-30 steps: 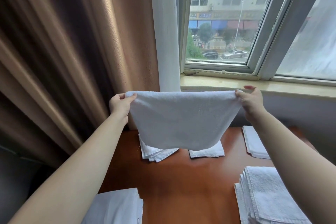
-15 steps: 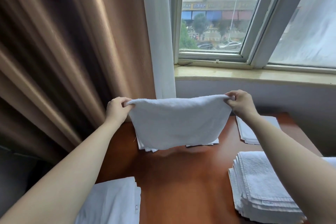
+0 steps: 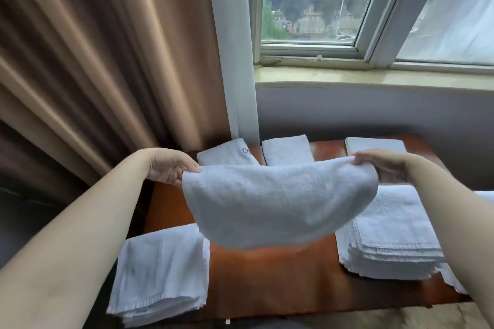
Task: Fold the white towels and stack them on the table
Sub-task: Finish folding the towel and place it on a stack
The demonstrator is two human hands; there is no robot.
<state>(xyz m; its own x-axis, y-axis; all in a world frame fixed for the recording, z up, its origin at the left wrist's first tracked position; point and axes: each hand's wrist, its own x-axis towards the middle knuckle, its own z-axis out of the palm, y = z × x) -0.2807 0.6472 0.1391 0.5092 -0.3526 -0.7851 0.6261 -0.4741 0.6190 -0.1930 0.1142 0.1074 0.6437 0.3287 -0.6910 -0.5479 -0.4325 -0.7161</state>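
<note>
White towel (image 3: pixel 278 203) held in air over table (image 3: pixel 267 280), long axis left-right, free edge sagging toward near side in curve; fluffy terry, doubled over. Left hand (image 3: pixel 171 165) pinches left corner, right hand (image 3: pixel 379 163) pinches right corner. Near: folded stacks left (image 3: pixel 160 272), right (image 3: pixel 393 232). Far: three folded towels (image 3: pixel 287 149) by curtain (image 3: pixel 107 61).

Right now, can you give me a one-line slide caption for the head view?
Both hands, left hand and right hand, hold a white towel over the wooden table between folded towel stacks.
</note>
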